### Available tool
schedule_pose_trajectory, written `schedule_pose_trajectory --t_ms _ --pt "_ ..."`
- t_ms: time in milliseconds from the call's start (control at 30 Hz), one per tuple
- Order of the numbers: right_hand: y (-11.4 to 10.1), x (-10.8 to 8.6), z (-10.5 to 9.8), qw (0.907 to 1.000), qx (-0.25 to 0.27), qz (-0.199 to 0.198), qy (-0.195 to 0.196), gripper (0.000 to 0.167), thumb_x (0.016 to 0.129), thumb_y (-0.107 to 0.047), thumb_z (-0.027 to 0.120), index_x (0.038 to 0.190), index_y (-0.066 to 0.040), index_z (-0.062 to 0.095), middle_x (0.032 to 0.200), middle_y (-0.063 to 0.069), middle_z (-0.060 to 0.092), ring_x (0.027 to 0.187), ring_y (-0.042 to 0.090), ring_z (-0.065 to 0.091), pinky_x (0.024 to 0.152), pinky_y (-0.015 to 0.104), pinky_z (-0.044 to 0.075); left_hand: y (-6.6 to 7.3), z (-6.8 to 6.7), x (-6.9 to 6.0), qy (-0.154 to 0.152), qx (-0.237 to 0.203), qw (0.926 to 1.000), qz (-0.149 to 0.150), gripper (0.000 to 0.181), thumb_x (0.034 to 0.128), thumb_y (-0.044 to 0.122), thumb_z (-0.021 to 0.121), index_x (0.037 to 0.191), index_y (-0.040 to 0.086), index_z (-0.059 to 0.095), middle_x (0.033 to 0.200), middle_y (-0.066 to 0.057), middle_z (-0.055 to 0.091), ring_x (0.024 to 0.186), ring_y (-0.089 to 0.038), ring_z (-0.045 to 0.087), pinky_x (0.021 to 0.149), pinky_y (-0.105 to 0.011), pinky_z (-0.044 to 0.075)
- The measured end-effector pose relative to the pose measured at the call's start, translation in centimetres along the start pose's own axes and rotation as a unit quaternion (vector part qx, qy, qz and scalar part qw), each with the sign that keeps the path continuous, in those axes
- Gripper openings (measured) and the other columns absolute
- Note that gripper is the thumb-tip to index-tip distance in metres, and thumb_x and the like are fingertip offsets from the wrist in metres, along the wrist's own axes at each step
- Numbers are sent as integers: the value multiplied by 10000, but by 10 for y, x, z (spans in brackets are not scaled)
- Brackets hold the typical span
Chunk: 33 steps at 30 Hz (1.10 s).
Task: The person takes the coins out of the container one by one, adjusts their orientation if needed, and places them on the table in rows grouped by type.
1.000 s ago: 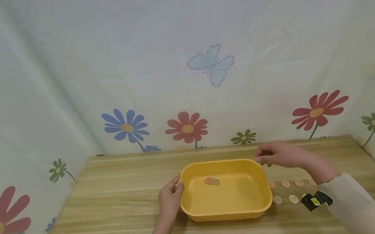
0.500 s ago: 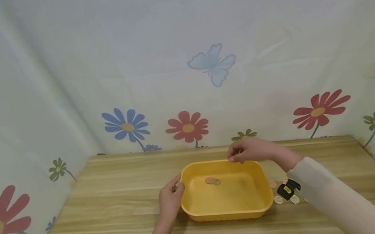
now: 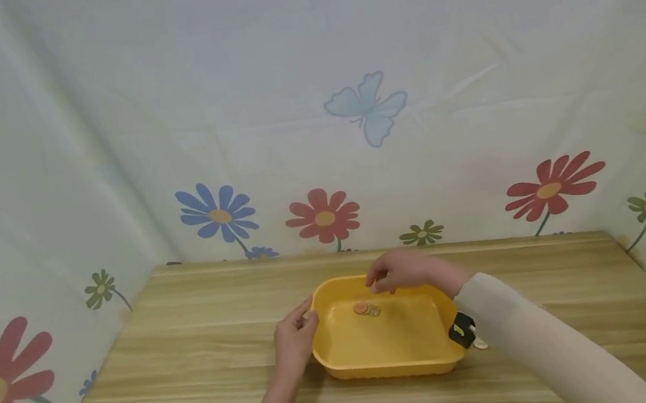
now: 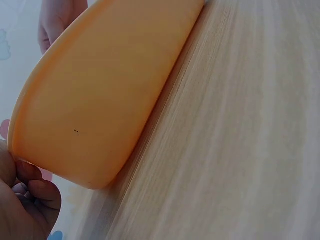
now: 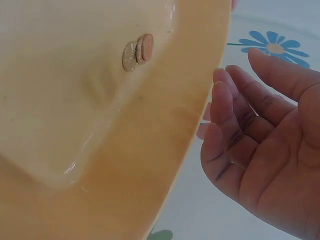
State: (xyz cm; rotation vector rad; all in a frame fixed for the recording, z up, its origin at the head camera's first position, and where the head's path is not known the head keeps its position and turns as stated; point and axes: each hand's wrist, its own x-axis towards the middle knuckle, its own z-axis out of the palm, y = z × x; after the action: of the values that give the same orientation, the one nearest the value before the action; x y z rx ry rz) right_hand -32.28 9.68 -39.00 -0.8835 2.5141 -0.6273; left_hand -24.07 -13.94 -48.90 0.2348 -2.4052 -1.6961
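Note:
A yellow plastic tray (image 3: 391,367) rests on the table. My left hand (image 3: 294,340) grips its left rim; the left wrist view shows that hand (image 4: 30,197) with its fingers curled at the tray's edge. Inside, near the back left, a few overlapping copper and silver coins (image 3: 366,309) lie on the bottom. Above the tray's back rim hovers my right hand (image 3: 401,270). Seen in the right wrist view, the right hand (image 5: 270,130) has loosely bent fingers with the thumb apart, and nothing shows between them.
A silver coin (image 3: 481,343) peeks out on the table right of the tray, partly behind the black wrist strap (image 3: 462,330). My right sleeve (image 3: 535,337) covers the area there. A flower-printed curtain (image 3: 439,159) stands behind the wood-grain table (image 3: 204,337).
My right hand has moved left from the tray's right back corner to above its back rim. The sleeve now hides most coins on the table. The left hand keeps its place.

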Motion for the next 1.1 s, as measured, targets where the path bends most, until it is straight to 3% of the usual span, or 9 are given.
schedule_pose_trajectory --t_ms 200,567,633,700,767,833,933,1100 --pt "-3 14 12 9997 114 123 -202 315 999 -177 637 1250 6 691 1124 126 739 819 144 676 800 284 564 0 1 1 7 -21 10000 -85 393 967 102 627 1347 7 648 646 39 483 535 -69 383 467 -166 334" --pt "-2 25 32 9988 -358 67 -321 382 998 -269 662 1244 22 694 960 87 791 842 127 704 839 288 575 1 0 0 -88 -74 9999 -96 400 976 104 613 1362 -2 634 651 36 478 544 -78 385 455 -167 330" --pt "-1 26 35 9988 -401 -13 -284 319 1003 -250 654 1157 21 719 910 73 783 774 106 684 759 244 555 2 0 0 -83 -78 9999 -114 398 975 100 613 1360 1 637 651 34 479 545 -77 390 457 -166 335" --pt "2 28 38 9985 -461 -188 -216 267 1007 -224 645 948 26 715 760 33 716 656 75 606 647 190 477 2 0 0 -68 -79 9999 -114 397 973 102 614 1357 6 640 651 36 481 545 -74 393 458 -164 339" --pt "4 29 41 9982 -474 -339 -146 335 1014 -205 631 736 -19 618 631 -19 586 569 49 497 575 157 373 1 0 0 -56 -102 9999 -121 394 971 98 614 1354 9 643 647 36 477 543 -74 390 457 -160 338" --pt "6 31 44 9980 -458 -425 -61 429 1016 -196 626 629 -64 495 569 -61 451 527 40 409 543 149 308 1 0 1 -52 -101 9999 -112 393 971 95 613 1353 7 645 643 37 471 539 -74 387 455 -159 336" --pt "9 33 49 9983 -390 -424 74 455 1013 -188 631 602 -99 457 553 -100 397 508 25 382 526 139 296 0 0 1 -56 -118 9999 -97 396 970 95 613 1353 0 643 649 33 480 543 -77 394 454 -160 342" --pt "7 36 55 9992 -222 -116 309 333 970 -179 691 674 -45 614 573 -71 492 513 39 434 510 151 342 2 0 -1 -32 -115 9999 -89 403 967 109 616 1354 2 642 672 23 519 565 -82 419 457 -162 362"
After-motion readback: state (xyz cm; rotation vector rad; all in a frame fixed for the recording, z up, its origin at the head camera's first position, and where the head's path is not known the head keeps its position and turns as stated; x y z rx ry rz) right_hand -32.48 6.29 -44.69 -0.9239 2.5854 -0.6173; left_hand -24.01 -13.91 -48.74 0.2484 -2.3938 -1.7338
